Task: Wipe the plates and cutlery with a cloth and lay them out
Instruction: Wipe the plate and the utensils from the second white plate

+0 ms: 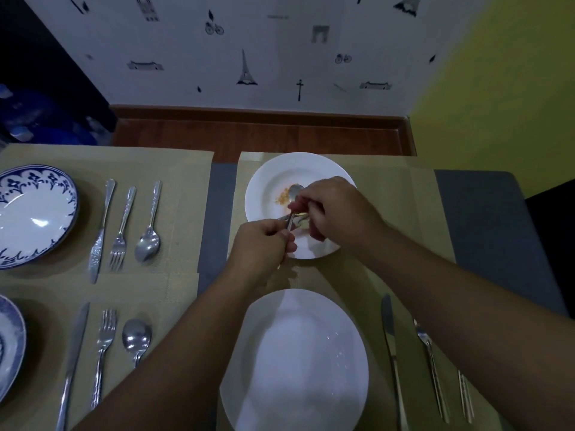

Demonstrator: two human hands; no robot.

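Note:
A white plate (pixel 264 181) with orange crumbs sits at the far side of the right placemat. A metal spoon (pixel 295 191) is held above it, bowl pointing away from me. My left hand (pixel 263 247) grips the spoon's handle. My right hand (pixel 339 209) pinches its neck just below the bowl. Another piece of cutlery (pixel 283 217) lies crosswise under my right hand, mostly hidden. A larger white plate (pixel 298 362) sits near me, with a knife (pixel 390 346) and a fork (pixel 431 362) to its right. No cloth is in view.
On the left placemats are two blue-patterned plates (pixel 34 213) (pixel 9 346), each with a knife (pixel 99 237), fork (pixel 121 231) and spoon (pixel 148 241) beside it. A wall stands beyond the table's far edge. A dark chair (pixel 553 197) is at the right.

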